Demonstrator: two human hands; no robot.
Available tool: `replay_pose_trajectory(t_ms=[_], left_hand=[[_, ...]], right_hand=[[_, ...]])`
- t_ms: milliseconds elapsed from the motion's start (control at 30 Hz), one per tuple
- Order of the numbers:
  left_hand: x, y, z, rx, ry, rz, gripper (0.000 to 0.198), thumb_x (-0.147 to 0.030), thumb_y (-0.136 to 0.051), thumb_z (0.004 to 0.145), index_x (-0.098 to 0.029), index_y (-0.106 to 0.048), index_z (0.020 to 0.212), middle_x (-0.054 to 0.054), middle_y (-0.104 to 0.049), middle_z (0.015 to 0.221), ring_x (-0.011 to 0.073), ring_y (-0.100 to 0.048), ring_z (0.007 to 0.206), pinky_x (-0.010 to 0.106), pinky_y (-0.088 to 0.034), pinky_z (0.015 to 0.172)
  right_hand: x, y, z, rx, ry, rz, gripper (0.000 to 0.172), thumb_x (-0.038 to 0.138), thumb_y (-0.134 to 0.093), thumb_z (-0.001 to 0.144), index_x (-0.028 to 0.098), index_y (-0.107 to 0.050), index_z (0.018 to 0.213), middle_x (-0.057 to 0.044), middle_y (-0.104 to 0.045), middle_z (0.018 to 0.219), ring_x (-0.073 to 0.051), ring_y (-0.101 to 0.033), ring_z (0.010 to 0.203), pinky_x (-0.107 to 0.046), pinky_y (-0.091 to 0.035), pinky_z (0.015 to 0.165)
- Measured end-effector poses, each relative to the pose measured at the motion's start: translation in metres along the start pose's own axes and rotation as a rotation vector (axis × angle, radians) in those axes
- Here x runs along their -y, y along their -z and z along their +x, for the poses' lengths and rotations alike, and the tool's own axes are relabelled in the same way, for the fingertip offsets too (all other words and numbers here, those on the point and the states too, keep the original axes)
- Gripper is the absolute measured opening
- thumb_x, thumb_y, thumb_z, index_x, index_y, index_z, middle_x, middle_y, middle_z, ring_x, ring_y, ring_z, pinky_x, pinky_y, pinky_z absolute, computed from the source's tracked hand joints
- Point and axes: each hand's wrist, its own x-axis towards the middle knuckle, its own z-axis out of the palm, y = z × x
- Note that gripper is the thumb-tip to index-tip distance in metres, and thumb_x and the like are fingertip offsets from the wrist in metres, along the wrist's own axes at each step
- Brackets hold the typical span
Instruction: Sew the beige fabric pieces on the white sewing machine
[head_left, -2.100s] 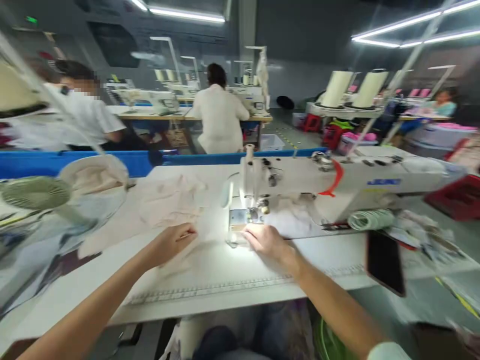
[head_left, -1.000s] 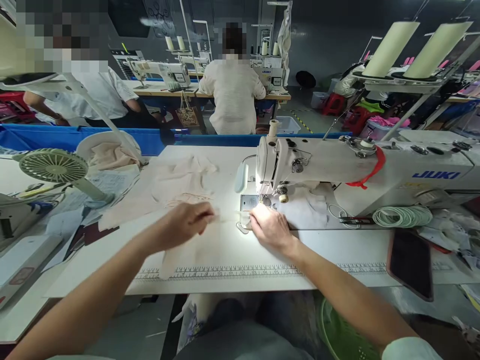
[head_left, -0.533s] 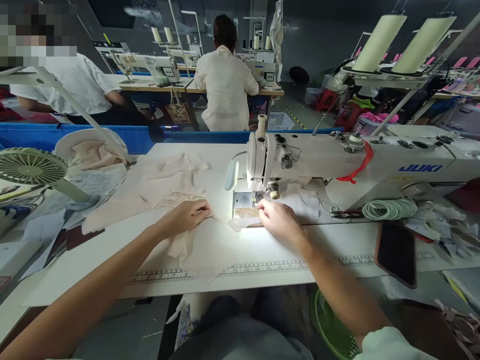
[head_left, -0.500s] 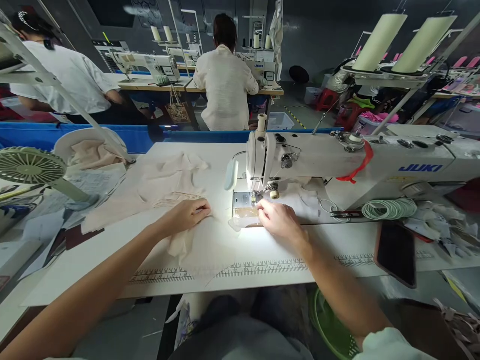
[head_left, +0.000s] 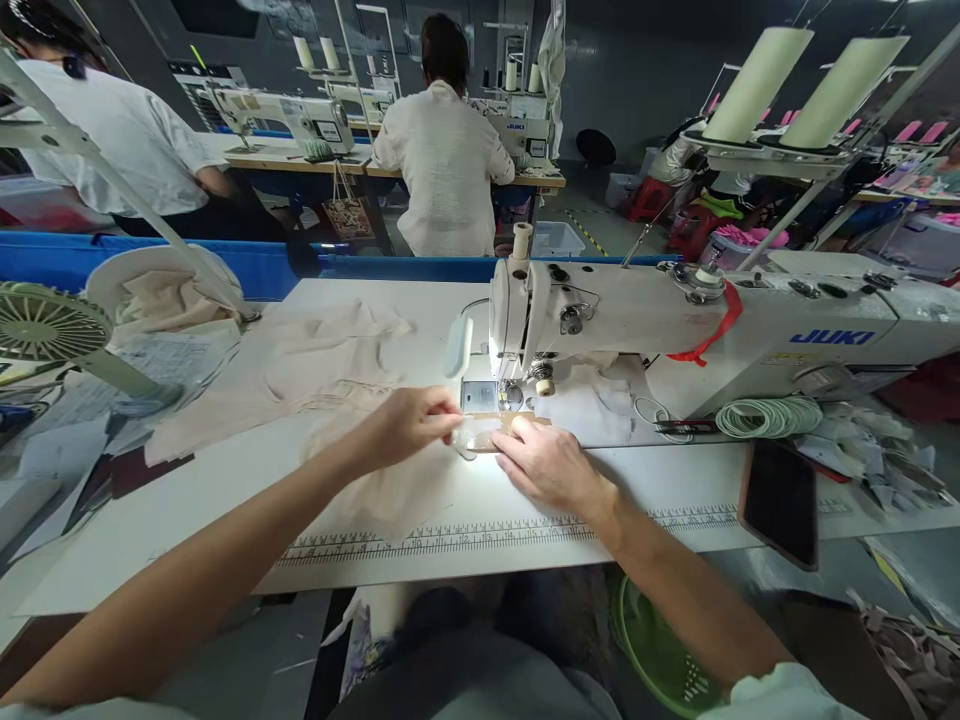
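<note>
My left hand [head_left: 411, 425] is closed in a pinch on pale fabric [head_left: 397, 495], just left of the sewing machine's bed. The blurred fabric hangs down below that hand across the tabletop. My right hand [head_left: 551, 462] lies with bent fingers at the front of the needle plate [head_left: 478, 396], its fingertips close together; what they grip is hidden. Above them stands the white sewing machine head [head_left: 517, 310], with its presser foot [head_left: 512, 393] lit by a small lamp. More pale fabric pieces [head_left: 322, 350] lie spread on the table left of the machine.
A green fan [head_left: 49, 322] and papers stand at left. A phone [head_left: 780, 502], a coil of pale green cord [head_left: 769, 417] and scraps [head_left: 874, 450] lie at right. A printed ruler [head_left: 450, 540] runs along the front edge. A green basket [head_left: 660, 650] is below. Two people sit ahead.
My left hand has moved right to the machine bed, bringing the pale fabric along. My right hand has shifted slightly left and down, away from the needle. The view has turned a little.
</note>
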Motion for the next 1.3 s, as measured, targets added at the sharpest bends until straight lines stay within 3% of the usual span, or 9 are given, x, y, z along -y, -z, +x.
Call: replay_pose_trajectory(t_ms=[100, 233, 500, 733, 1033, 1200, 1300], left_hand=[[-0.010, -0.027, 0.024, 0.081, -0.004, -0.181, 0.024, -0.045, -0.059, 0.084, -0.022, -0.058, 0.076, 0.003, -0.075, 0.071, 0.0194, -0.069, 0.066, 0.029, -0.052, 0.062], [-0.001, -0.043, 0.046, 0.026, 0.024, -0.128, 0.024, -0.044, -0.060, 0.079, -0.022, -0.057, 0.070, 0.002, -0.069, 0.068, 0.0194, -0.065, 0.065, 0.030, -0.050, 0.058], [-0.002, -0.045, 0.044, -0.035, 0.072, 0.109, 0.018, -0.035, -0.056, 0.080, -0.022, -0.059, 0.068, 0.003, -0.069, 0.082, 0.0209, -0.066, 0.076, 0.031, -0.050, 0.067], [-0.012, -0.047, 0.043, -0.042, 0.182, 0.195, 0.017, -0.034, -0.055, 0.080, -0.023, -0.058, 0.068, 0.002, -0.071, 0.088, 0.0212, -0.067, 0.081, 0.032, -0.048, 0.071], [-0.018, -0.048, 0.041, -0.046, 0.203, 0.203, 0.018, -0.031, -0.056, 0.081, -0.023, -0.057, 0.066, 0.000, -0.072, 0.089, 0.0202, -0.068, 0.081, 0.031, -0.049, 0.072], [-0.014, -0.043, 0.042, -0.018, 0.152, 0.234, 0.016, -0.030, -0.056, 0.085, -0.022, -0.061, 0.072, 0.000, -0.072, 0.090, 0.0195, -0.068, 0.080, 0.030, -0.050, 0.071], [-0.008, -0.043, 0.038, -0.078, -0.008, 0.419, 0.010, -0.027, -0.059, 0.089, -0.022, -0.068, 0.086, 0.003, -0.072, 0.095, 0.0231, -0.068, 0.087, 0.032, -0.051, 0.072]], right_hand=[[-0.001, -0.001, 0.000, 0.005, 0.007, -0.026, 0.024, 0.030, -0.046, 0.108, 0.019, -0.068, 0.103, -0.005, -0.061, 0.090, -0.016, -0.050, 0.074, -0.031, -0.031, 0.062], [-0.003, 0.000, 0.001, 0.021, 0.022, -0.030, 0.023, 0.027, -0.047, 0.107, 0.018, -0.067, 0.106, -0.005, -0.062, 0.090, -0.017, -0.051, 0.076, -0.031, -0.033, 0.065], [-0.004, 0.002, 0.002, 0.038, 0.013, -0.012, 0.020, 0.023, -0.048, 0.105, 0.019, -0.067, 0.108, -0.005, -0.063, 0.092, -0.017, -0.053, 0.077, -0.031, -0.034, 0.062], [-0.011, 0.009, 0.000, 0.055, -0.095, 0.029, 0.030, 0.024, -0.043, 0.107, 0.019, -0.069, 0.092, -0.005, -0.065, 0.089, -0.015, -0.050, 0.069, -0.031, -0.032, 0.060], [-0.009, 0.005, 0.003, 0.051, -0.066, 0.014, 0.029, 0.022, -0.043, 0.105, 0.018, -0.071, 0.115, -0.007, -0.067, 0.096, -0.017, -0.054, 0.072, -0.030, -0.037, 0.061], [-0.006, 0.004, 0.007, 0.115, -0.045, -0.037, 0.029, 0.019, -0.045, 0.104, 0.018, -0.071, 0.118, -0.009, -0.068, 0.098, -0.019, -0.058, 0.080, -0.031, -0.040, 0.066], [-0.003, 0.004, 0.010, 0.148, -0.043, -0.060, 0.025, 0.016, -0.048, 0.102, 0.016, -0.070, 0.115, -0.010, -0.069, 0.100, -0.020, -0.060, 0.085, -0.032, -0.044, 0.070]])
